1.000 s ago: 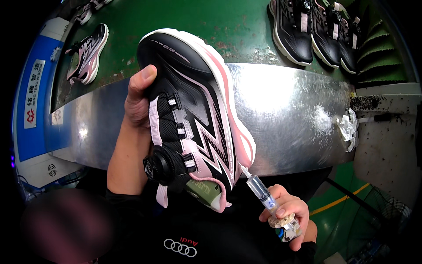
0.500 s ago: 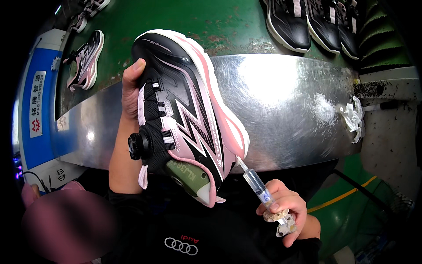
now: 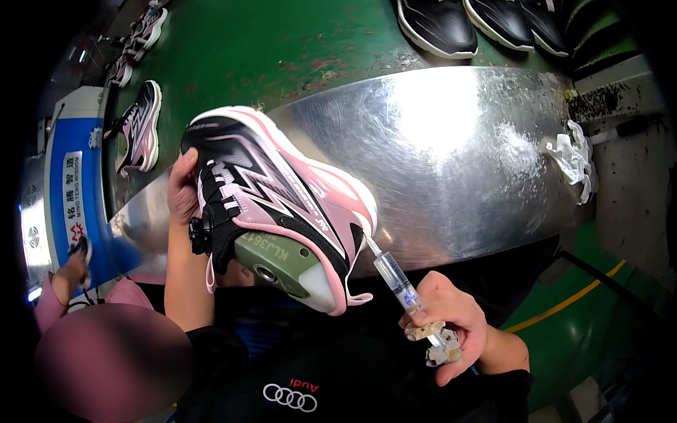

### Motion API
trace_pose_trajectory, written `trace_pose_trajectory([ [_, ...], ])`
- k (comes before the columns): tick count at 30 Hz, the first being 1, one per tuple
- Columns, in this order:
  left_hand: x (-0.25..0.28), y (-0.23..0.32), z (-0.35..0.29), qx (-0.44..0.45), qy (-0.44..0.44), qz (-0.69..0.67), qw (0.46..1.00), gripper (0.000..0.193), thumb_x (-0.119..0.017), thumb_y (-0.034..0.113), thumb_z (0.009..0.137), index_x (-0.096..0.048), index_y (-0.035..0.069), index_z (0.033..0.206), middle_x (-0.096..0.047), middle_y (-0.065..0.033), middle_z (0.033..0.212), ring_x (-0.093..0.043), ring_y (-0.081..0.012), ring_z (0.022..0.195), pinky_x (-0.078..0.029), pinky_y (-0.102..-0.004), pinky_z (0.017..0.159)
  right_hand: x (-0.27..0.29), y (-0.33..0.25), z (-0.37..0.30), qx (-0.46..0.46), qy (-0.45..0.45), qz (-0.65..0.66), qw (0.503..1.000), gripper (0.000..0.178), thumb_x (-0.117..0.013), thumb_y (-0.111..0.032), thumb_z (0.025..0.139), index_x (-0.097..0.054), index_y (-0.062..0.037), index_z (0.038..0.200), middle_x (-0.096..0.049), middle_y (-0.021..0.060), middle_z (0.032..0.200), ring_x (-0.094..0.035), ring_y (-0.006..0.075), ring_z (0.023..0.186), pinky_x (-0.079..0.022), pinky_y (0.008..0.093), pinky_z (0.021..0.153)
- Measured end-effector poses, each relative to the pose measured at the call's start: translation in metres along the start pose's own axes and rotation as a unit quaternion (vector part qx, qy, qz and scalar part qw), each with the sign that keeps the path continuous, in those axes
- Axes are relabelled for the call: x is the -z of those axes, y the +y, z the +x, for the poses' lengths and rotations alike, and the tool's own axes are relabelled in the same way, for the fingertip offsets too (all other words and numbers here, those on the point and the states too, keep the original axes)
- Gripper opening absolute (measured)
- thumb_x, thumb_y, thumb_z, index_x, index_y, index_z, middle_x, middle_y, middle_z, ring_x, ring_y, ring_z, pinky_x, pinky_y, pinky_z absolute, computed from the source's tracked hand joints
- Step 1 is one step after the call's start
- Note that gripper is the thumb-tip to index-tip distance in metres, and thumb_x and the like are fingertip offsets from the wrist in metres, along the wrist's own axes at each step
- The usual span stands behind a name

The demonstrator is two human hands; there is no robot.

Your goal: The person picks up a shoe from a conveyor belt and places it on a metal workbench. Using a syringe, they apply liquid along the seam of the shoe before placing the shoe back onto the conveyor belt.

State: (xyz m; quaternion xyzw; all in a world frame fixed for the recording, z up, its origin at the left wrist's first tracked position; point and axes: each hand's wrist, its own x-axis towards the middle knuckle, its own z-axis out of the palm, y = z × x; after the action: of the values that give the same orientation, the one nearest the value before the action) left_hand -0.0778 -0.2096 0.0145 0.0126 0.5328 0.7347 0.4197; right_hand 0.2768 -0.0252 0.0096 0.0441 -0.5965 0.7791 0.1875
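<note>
A black and pink sneaker with a white-edged sole is held up over the front of the metal plate. My left hand grips it by the forefoot, its fingers mostly hidden behind the shoe. Inside the collar sits a green shoe last, and a black dial is on the tongue. My right hand is closed round a clear syringe with crusted residue on its flange and plunger end. The syringe's tip touches the heel, near the seam between upper and sole.
A shiny metal plate bears white smears and a crumpled white tissue. Behind it, a green belt carries black shoes at right and pink-black sneakers at left. Another person's hand shows at the far left.
The sneaker has tipped and turned, showing more of its collar opening and last. Both hands have shifted slightly left; the syringe tip stays at the heel. Another person's hand has appeared at left.
</note>
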Motion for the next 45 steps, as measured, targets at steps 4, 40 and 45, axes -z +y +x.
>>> trace_pose_trajectory([
  [4, 0.005, 0.004, -0.021, -0.021, -0.007, 0.050, 0.999, 0.041, -0.050, 0.016, 0.083, -0.045, -0.004, 0.119, -0.057, -0.0175, 0.111, -0.059, -0.0264, 0.099, -0.046, -0.0386, 0.089, -0.002, 0.003, 0.001, -0.006, 0.010, -0.005, 1.000, 0.068, -0.079, -0.043, 0.062, -0.057, -0.0011, 0.111, -0.063, 0.0077, 0.094, -0.046, 0.0211, 0.074, -0.035, 0.0314, 0.070],
  [40, -0.002, -0.035, -0.153, 0.108, 0.030, 0.044, 0.993, 0.060, -0.063, 0.012, 0.077, -0.035, -0.008, 0.127, -0.050, -0.0191, 0.122, -0.054, -0.0267, 0.108, -0.044, -0.0369, 0.095, -0.017, -0.001, 0.016, 0.020, -0.009, -0.085, 0.996, 0.066, -0.081, -0.032, 0.060, -0.054, -0.0010, 0.112, -0.063, 0.0076, 0.096, -0.057, 0.0194, 0.073, -0.035, 0.0303, 0.065],
  [45, -0.008, -0.051, -0.168, 0.174, -0.007, -0.087, 0.981, 0.076, -0.066, 0.003, 0.072, -0.025, -0.004, 0.135, -0.040, -0.0226, 0.132, -0.046, -0.0325, 0.119, -0.039, -0.0433, 0.100, -0.019, -0.006, 0.015, 0.010, -0.010, -0.085, 0.996, 0.067, -0.082, -0.032, 0.060, -0.054, -0.0003, 0.112, -0.063, 0.0081, 0.096, -0.057, 0.0194, 0.072, -0.034, 0.0299, 0.065],
])
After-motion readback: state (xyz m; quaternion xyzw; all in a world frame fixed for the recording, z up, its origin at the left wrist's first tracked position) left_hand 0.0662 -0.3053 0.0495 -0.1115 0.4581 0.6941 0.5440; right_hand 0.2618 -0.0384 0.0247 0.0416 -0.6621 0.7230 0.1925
